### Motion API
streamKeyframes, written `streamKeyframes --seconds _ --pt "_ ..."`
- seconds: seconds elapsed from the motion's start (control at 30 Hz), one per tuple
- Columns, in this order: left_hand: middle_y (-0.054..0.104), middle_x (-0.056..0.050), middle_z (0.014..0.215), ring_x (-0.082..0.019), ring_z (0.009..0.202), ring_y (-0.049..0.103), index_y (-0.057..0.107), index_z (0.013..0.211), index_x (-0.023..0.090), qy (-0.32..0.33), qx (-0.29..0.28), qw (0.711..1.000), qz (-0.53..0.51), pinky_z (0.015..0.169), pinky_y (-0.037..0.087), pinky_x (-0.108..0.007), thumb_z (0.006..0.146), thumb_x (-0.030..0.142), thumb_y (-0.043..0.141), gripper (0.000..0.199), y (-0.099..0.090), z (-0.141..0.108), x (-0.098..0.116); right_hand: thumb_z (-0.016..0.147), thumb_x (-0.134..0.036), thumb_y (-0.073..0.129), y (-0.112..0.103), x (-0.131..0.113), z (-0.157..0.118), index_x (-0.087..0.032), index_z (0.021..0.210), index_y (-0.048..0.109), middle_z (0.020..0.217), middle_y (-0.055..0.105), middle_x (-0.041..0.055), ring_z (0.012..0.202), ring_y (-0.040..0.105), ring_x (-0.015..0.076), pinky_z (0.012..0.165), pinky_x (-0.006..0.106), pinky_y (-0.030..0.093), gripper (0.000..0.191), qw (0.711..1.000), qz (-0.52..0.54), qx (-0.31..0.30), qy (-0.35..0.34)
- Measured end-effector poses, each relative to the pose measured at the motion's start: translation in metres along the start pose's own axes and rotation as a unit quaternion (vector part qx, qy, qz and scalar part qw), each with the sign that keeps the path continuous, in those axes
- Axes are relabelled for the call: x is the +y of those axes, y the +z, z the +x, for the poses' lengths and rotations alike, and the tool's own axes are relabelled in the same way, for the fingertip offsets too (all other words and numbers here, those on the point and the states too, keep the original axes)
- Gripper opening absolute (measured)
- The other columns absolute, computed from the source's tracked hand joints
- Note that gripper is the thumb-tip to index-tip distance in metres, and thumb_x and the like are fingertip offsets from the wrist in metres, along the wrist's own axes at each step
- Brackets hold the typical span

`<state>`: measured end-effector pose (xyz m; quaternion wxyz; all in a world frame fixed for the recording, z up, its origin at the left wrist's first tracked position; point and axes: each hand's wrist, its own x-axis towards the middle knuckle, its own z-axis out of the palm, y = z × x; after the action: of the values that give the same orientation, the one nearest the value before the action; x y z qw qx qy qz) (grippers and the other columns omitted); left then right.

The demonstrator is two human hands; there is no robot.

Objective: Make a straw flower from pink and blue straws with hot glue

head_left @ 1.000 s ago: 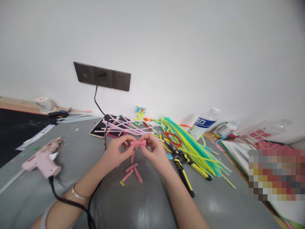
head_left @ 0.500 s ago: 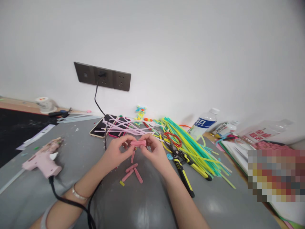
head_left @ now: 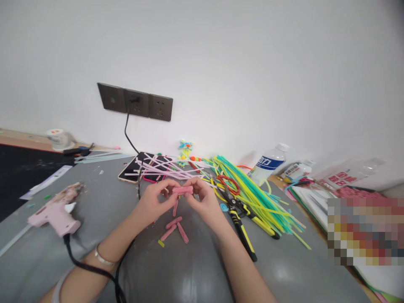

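Between the fingertips of my left hand (head_left: 158, 197) and my right hand (head_left: 203, 197) is a bundle of short pink pipe cleaner pieces (head_left: 182, 190), lying level side by side. Each hand pinches one end of it, thumb below and fingers above. How many pieces it has I cannot tell. Just under the hands, another pink piece (head_left: 175, 208) rests on the grey table. Several more short pink pieces (head_left: 174, 222) lie nearer me, with a small yellow scrap (head_left: 161, 243) beside them.
A pink glue gun (head_left: 57, 214) lies at left, its black cord (head_left: 85, 265) passing by my left forearm. Black-and-yellow pliers (head_left: 241, 233), green and yellow pipe cleaners (head_left: 255, 189) and a bottle (head_left: 268, 162) are at right. Pale pink stems (head_left: 170, 169) lie across phones (head_left: 131, 171) behind.
Almost nothing differs. The view has shifted very slightly, and both hands keep the same pinch on the pink bundle.
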<state>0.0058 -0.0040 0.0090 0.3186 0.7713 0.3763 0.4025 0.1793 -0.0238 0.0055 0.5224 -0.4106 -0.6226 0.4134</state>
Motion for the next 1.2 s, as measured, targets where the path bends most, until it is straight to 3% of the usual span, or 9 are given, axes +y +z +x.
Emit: streamKeyframes --seconds 0.6,0.8,1.2 --pt "0.073 0.0 0.079 -0.012 0.066 0.063 0.069 0.092 0.018 -0.003 -0.001 1.0 0.0 0.055 0.048 -0.019 0.084 0.02 0.054 0.017 0.0 0.0001 -0.0007 0.076 -0.019 0.057 0.0006 -0.0011 -0.0003 -0.021 0.085 0.056 0.075 0.053 -0.0014 0.066 0.048 0.0128 0.058 0.024 0.038 0.01 1.0 0.0 0.002 -0.003" --pt "0.073 -0.001 0.082 -0.013 0.068 0.064 0.068 0.093 0.018 0.001 -0.003 1.0 -0.008 0.061 0.051 -0.02 0.084 0.02 0.053 0.018 -0.0001 -0.0003 -0.0015 0.076 -0.019 0.058 0.0003 -0.0009 -0.0002 -0.021 0.084 0.056 0.075 0.053 -0.0014 0.065 0.048 0.013 0.058 0.024 0.039 0.009 1.0 -0.004 0.001 0.002" --pt "0.072 0.0 0.08 -0.012 0.067 0.063 0.068 0.093 0.018 -0.002 -0.002 1.0 0.003 0.057 0.048 -0.019 0.084 0.019 0.054 0.017 -0.0006 -0.0005 -0.0011 0.075 -0.018 0.057 0.0005 -0.0002 0.0 -0.021 0.086 0.056 0.076 0.053 -0.0015 0.066 0.048 0.0132 0.058 0.025 0.039 0.011 1.0 0.0 -0.001 -0.001"
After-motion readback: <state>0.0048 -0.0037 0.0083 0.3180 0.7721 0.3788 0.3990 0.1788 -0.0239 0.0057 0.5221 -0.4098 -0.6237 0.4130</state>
